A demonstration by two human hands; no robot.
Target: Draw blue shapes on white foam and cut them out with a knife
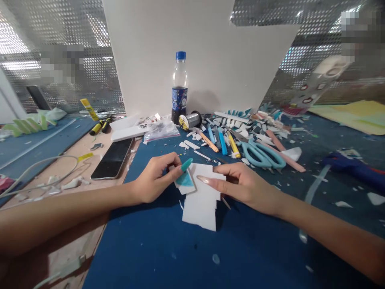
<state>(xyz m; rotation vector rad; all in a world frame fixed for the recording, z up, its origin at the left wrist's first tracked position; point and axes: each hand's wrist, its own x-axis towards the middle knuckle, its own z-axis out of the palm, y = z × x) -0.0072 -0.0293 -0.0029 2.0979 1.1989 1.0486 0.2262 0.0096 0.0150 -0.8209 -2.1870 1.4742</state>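
Pinched in my left hand (161, 174) is a small white piece with a teal triangle (185, 180) on it. A long teal tip at the end of my left thumb looks like a painted nail. My right hand (243, 184) grips a larger white sheet (199, 208) with notched edges, its thumb on top and the fingers hidden behind. The small piece overlaps the sheet's upper left; whether the two are joined I cannot tell. Both are held over a dark blue mat (156, 249).
Beyond my hands lie blue scissors (263, 154), several markers (221, 141), a wire spool (191, 120) and white scraps (240, 124). A cola bottle (179, 92) stands behind. A phone (112, 159) and cable (54, 160) are left; a blue tool (355, 166) lies right.
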